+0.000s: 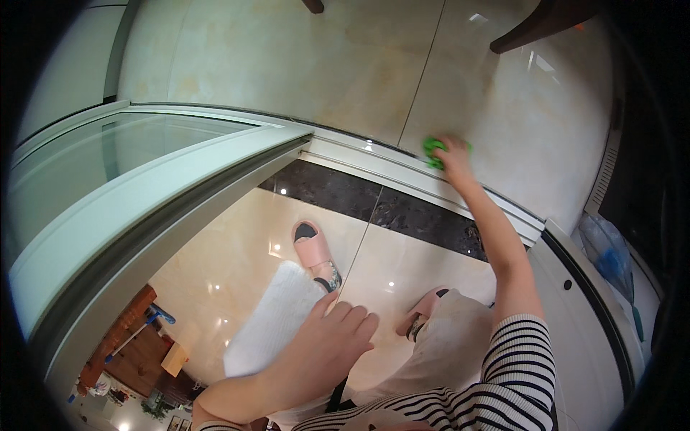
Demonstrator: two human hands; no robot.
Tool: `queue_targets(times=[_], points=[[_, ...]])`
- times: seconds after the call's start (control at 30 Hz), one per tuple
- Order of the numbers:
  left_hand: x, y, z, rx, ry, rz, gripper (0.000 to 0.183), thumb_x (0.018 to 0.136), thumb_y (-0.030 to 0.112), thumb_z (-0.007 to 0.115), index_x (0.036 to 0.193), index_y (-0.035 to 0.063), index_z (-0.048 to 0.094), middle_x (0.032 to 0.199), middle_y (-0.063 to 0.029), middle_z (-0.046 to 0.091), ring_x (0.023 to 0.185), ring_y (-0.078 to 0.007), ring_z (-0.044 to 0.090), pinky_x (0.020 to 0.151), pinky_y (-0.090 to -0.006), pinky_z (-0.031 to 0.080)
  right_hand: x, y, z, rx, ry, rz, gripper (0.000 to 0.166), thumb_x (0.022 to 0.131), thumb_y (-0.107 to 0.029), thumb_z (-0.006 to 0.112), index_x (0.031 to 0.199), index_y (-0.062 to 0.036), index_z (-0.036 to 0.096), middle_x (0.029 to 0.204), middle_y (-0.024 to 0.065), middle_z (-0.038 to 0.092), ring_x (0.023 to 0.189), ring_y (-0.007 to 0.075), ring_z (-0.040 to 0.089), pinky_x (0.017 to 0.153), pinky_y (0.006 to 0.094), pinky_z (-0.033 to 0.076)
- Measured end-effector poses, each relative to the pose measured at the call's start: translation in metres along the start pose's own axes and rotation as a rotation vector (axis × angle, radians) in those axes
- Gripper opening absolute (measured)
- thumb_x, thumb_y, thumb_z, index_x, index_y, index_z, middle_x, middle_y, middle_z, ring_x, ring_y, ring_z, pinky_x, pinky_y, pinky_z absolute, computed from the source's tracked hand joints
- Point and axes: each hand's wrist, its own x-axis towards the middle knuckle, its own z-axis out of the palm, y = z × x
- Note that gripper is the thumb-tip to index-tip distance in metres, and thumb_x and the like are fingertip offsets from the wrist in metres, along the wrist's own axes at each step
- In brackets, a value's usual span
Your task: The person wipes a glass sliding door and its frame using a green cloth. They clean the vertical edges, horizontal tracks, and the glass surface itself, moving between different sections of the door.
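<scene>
My right hand (pixel 455 153) grips a bunched green cloth (pixel 433 153) and presses it at the far edge of the white sliding-door floor track (pixel 372 156), where the track meets the tiled floor. My left hand (pixel 339 328) hangs over my lap with its fingers loosely curled; nothing shows in it. Close to the left hand, a white towel-like cloth (pixel 277 318) lies over or beside my left leg. Pink slippers (pixel 312 249) are on my feet, on the tiles on the near side of the track.
A glass sliding-door panel (pixel 172 194) with a white frame stands at the left. Dark wooden furniture legs (pixel 523 27) rest on the far tiles. A dark stone strip (pixel 345 183) runs along the track. At the right are a white door frame (pixel 579 291) and a plastic bag (pixel 609 253).
</scene>
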Motion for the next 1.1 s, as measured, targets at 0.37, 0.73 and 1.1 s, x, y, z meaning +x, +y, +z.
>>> queue_targets(times=[0.37, 0.73, 1.1], points=[[0.034, -0.015, 0.095, -0.067, 0.351, -0.007, 0.059, 0.07, 0.014, 0.07, 0.123, 0.0058, 0.046, 0.115, -0.0131, 0.05, 0.105, -0.0313, 0.048, 0.087, -0.0394, 0.04, -0.095, -0.031, -0.111, 1.298, 0.106, 1.339, 0.03, 0.072, -0.003, 0.05, 0.101, -0.0006, 0.055, 0.102, 0.0144, 0.055, 0.089, 0.0266, 0.058, 0.078, 0.0393, 0.049], [-0.063, 0.212, 0.068, -1.328, 0.616, 0.173, 0.112, 0.069, 0.024, 0.077, 0.144, 0.0176, -0.006, 0.147, -0.0147, 0.016, 0.131, -0.0293, 0.027, 0.103, -0.0427, 0.03, -0.142, -0.307, -0.421, 2.334, 0.748, 0.907, 0.043, 0.081, -0.001, 0.046, 0.124, -0.0005, 0.043, 0.121, 0.0127, 0.051, 0.111, 0.0267, 0.05, 0.098, 0.0415, 0.039], [-0.262, 0.284, -0.043, -1.823, 1.104, 0.486, 0.053, 0.086, 0.018, 0.062, 0.133, 0.0073, 0.039, 0.117, -0.0041, 0.053, 0.101, -0.0125, 0.053, 0.083, -0.0245, 0.046, -0.089, -0.493, -0.62, 0.762, 0.081, -0.222, 0.044, 0.068, -0.004, 0.057, 0.111, -0.0013, 0.055, 0.127, 0.0159, 0.04, 0.121, 0.0311, 0.035, 0.101, 0.0374, 0.028]])
